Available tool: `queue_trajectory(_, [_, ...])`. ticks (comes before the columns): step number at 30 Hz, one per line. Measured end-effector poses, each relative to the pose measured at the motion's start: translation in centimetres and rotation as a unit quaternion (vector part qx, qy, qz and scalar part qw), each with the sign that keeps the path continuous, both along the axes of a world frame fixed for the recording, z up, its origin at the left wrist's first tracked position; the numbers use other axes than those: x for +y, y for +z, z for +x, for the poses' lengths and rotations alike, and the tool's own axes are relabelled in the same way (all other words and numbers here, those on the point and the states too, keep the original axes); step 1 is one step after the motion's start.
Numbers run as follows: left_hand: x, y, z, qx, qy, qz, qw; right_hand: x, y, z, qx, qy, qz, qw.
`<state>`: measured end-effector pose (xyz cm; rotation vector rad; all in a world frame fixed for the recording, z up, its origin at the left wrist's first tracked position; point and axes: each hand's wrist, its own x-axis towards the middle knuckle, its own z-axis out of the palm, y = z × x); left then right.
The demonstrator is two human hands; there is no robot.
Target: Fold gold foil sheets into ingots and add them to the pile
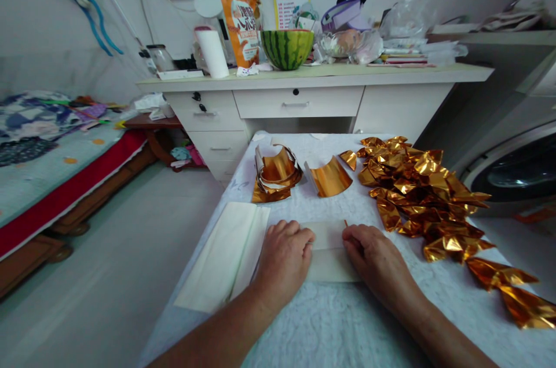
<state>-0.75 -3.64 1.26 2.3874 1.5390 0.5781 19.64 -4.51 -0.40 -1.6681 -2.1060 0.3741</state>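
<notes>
A pale, thin paper sheet [326, 266] lies in front of me with its far part folded over. My left hand [286, 249] has its fingers curled on the left end of the fold. With fingers pinched together, my right hand [371, 252] grips the fold's right end, where a small orange-gold sliver pokes up. To the left, partly behind my left wrist, lies a stack of similar pale paper [221, 258]. Beyond my hands are a pile of curled gold foil sheets [275, 174] and one separate curved gold foil sheet [330, 178].
A large heap of folded gold foil pieces [412, 188] covers the table's right side. The cloth-covered table [278, 339] meets a white desk [299, 101] bearing a watermelon half [286, 49] and an orange pouch [241, 26]. A bed [65, 182] stands left, a washing machine [512, 153] right.
</notes>
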Motion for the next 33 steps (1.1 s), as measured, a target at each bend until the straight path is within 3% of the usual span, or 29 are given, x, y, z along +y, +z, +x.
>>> queue_trajectory(9, [0.2,-1.1,0.2,-0.029,-0.151,0.0,0.988,-0.1,0.3,-0.2,0.0,0.019,0.008,1.0])
queue_trajectory(20, [0.3,-1.4,-0.1,-0.017,-0.172,0.0,0.985,-0.3,1.2,0.1,0.041,0.1,-0.041,0.993])
queue_trajectory(33, [0.1,0.2,-0.3,-0.054,-0.16,-0.082,0.982,-1.1,2.6,0.8,0.023,0.162,-0.081,0.983])
